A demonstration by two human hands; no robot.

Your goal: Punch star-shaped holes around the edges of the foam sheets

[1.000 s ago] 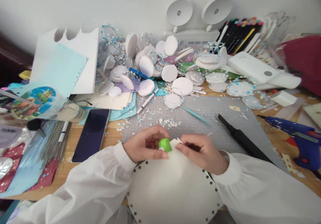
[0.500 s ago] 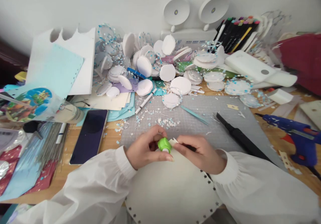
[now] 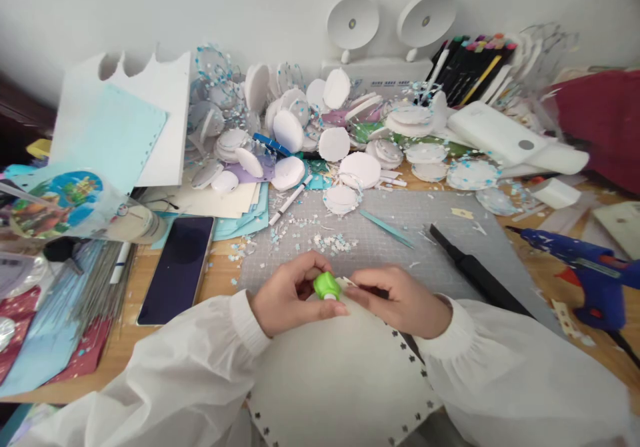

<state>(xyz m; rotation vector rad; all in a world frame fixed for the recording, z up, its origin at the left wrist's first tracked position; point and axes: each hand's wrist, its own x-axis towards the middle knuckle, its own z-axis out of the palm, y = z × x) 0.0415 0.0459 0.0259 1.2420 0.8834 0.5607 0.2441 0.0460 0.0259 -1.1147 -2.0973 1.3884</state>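
Observation:
My left hand (image 3: 293, 293) pinches a small green craft punch (image 3: 327, 287) against the top edge of a large white paper sheet (image 3: 340, 367) whose border carries small star-shaped holes. My right hand (image 3: 400, 300) grips the same top edge just right of the punch, fingers closed on the paper. Both hands sit over the near edge of a grey cutting mat (image 3: 400, 240). White sleeves cover both arms.
A dark phone (image 3: 177, 267) lies left of the mat. A black bar (image 3: 475, 273) lies across the mat's right part. A blue glue gun (image 3: 585, 267) rests at right. White foam discs (image 3: 345, 147), paper scraps, markers (image 3: 475, 67) and a white twin-headed lamp (image 3: 385, 40) fill the back.
The punch and both hands shifted slightly left and down along the paper's edge; the sheet turned a little. Both grips are unchanged.

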